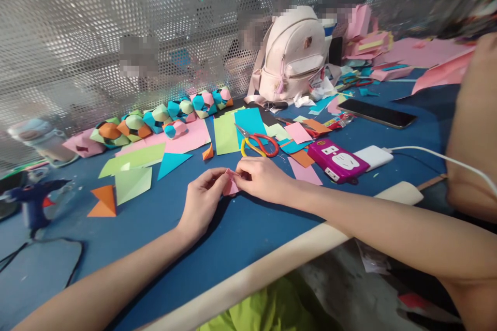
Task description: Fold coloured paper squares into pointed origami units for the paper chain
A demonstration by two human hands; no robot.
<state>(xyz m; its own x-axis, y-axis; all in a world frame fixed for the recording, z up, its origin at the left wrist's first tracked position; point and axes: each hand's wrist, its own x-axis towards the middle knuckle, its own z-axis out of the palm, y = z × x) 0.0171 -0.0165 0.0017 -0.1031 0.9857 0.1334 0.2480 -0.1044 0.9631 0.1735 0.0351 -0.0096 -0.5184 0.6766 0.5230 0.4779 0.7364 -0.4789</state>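
Between my two hands is a small folded piece of pink paper (230, 186), just above the blue table (248, 240). My left hand (204, 196) pinches its left side with thumb and fingers. On its right side my right hand (258, 178) is closed, the fingertips gripping the paper's upper edge. Right behind my right hand lie scissors (259, 144) with red and yellow handles. A small orange folded paper piece (208, 152) sits beyond my left hand, near a blue paper triangle (171, 164). Green paper (134, 184) and an orange folded piece (104, 201) lie farther left.
A row of folded paper balls (134, 125) runs along the mesh screen (77, 26). A glue gun (33, 201) with its cord stands at left. A purple power strip (337, 160), a phone (377, 113) and a white backpack (295, 54) are at right. Another person's arm (471, 129) shows at far right.
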